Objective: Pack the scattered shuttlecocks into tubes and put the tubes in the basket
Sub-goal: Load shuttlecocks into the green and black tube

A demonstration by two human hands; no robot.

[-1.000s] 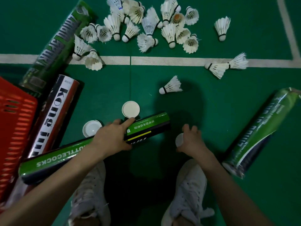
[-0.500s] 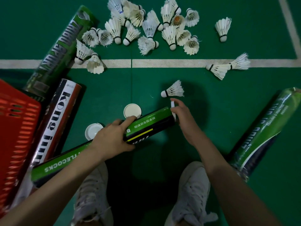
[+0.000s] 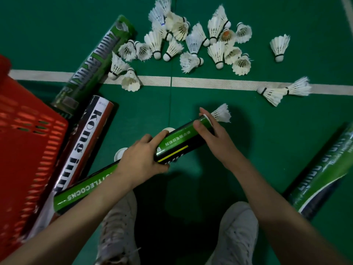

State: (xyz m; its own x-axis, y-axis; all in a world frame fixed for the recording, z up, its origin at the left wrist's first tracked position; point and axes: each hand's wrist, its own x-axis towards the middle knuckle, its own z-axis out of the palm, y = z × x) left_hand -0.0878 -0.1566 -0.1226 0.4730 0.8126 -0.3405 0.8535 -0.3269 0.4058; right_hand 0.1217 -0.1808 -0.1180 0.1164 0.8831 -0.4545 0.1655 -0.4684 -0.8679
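Left hand (image 3: 141, 159) grips the green tube (image 3: 177, 144) mid-body and right hand (image 3: 214, 138) wraps its far end; tube slants ahead of the shoes (image 3: 118, 226), near end close to the red basket (image 3: 28, 140). Likely light, stiff, glossy cardboard: hold round the middle, don't crush. Loose shuttlecocks (image 3: 191, 44) beyond look fragile; take by cork.

Green floor (image 3: 267, 150) with white lines; white shuttlecocks (image 3: 193, 44); my tube (image 3: 179, 144) green and black with a yellow stripe; red slotted basket (image 3: 28, 140).
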